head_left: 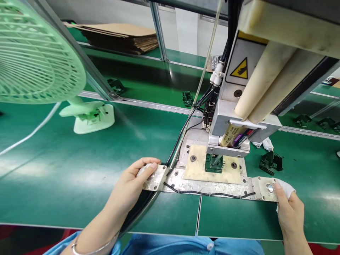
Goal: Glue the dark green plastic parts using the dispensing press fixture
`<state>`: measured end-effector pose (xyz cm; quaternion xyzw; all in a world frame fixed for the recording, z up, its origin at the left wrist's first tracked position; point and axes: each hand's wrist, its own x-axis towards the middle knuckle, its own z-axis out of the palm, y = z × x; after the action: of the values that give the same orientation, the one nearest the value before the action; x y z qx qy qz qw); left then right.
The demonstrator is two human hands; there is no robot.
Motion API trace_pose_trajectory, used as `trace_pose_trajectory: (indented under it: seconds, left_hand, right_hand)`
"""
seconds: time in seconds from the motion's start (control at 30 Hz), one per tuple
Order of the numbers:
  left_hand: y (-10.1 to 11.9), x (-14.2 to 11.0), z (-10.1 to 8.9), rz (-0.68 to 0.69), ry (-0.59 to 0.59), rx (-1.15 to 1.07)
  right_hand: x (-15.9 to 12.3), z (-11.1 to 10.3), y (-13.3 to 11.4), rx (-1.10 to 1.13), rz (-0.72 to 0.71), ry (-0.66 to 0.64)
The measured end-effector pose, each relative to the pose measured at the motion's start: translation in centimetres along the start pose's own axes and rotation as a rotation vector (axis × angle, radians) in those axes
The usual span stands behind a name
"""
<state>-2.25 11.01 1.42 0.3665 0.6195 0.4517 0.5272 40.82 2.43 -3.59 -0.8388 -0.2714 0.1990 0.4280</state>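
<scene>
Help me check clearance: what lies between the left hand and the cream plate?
In the head view: part of the metal bar, dark screws, and a bundle of cables and tubing.

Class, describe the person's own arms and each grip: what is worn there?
Left grip and right grip are gloveless. A thin silver bangle circles the left forearm, with blue fabric, apparently a sleeve, beside it. The right forearm shows neither.

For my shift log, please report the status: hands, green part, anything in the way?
Left hand on left button plate. Right hand on right plate, with white cloth. Green part on cream pad, beneath nozzle. Black cables close by left plate.
</scene>
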Motion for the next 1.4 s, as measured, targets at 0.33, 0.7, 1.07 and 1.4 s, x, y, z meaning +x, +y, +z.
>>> trace_pose_trajectory:
  seconds: [0.33,0.7,1.07,1.4]
  left_hand:
    - [0.7,-0.4,0.5,-0.021,0.031,0.012]
    - [2.3,-1.3,1.1,-0.045,0.042,0.007]
    - [3.5,-2.6,1.1,0.634,0.289,0.737]
    - [7.4,2.2,9.6,0.437,-0.619,0.78]
  right_hand:
    - [-0.3,0.0,-0.7,-0.051,-0.019,0.016]
    - [-0.6,0.1,-1.6,-0.038,-0.017,0.027]
    - [-0.7,-0.1,-0.9,-0.047,-0.007,0.0]
    - [-1.4,0.0,-1.4,-0.031,0.012,0.012]
